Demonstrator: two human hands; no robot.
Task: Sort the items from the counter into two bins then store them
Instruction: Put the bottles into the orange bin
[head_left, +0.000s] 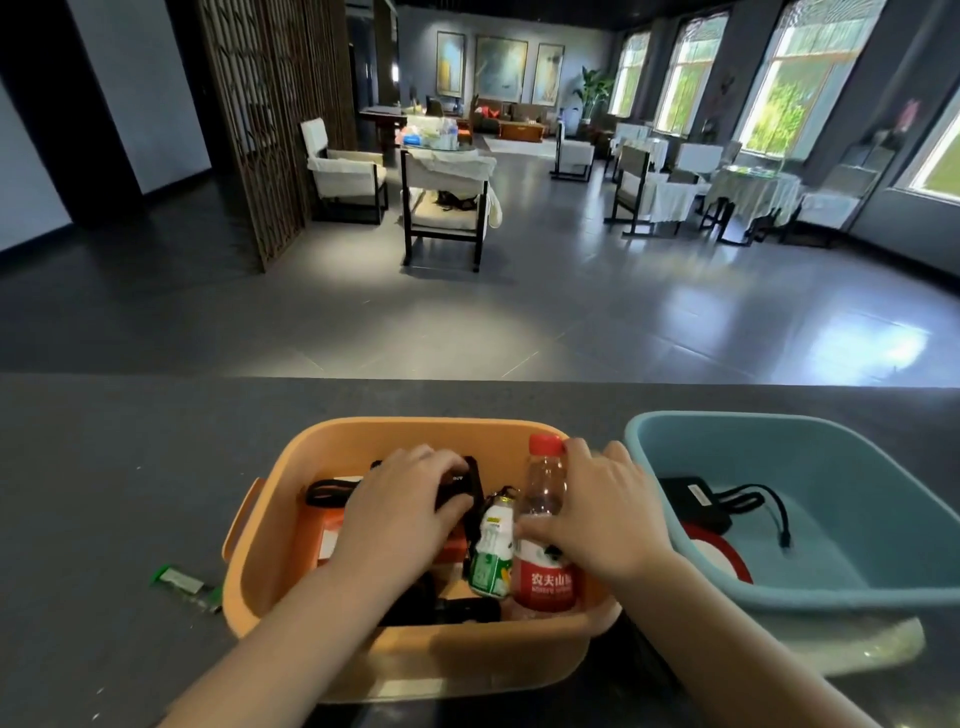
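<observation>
Inside the orange bin (415, 431) on the bench (130, 467), my left hand (402, 506) curls over a stiff black device (462, 480), while my right hand (605, 512) grips the light, slippery-looking water bottle (543, 525) mid-body, probably the safest hold.

Left hand (400, 499) covers most of small black box (460, 480) in round-cornered orange plastic bin (270, 499); printed letters on box too small to read. Flat orange carton (332, 532) beneath partly hidden by wrist. Dark object (452, 610) at bin's near wall, lower centre of frame, unidentifiable. Right hand (608, 512) hides right side of clear red-capped water bottle (543, 499). Red-and-white round item (719, 556) in blue plastic bin (769, 431) partly hidden behind bin's near wall. Blue bin cut off at right edge. Green wrapper (182, 582) on grey surface (104, 467): print blurred.
</observation>
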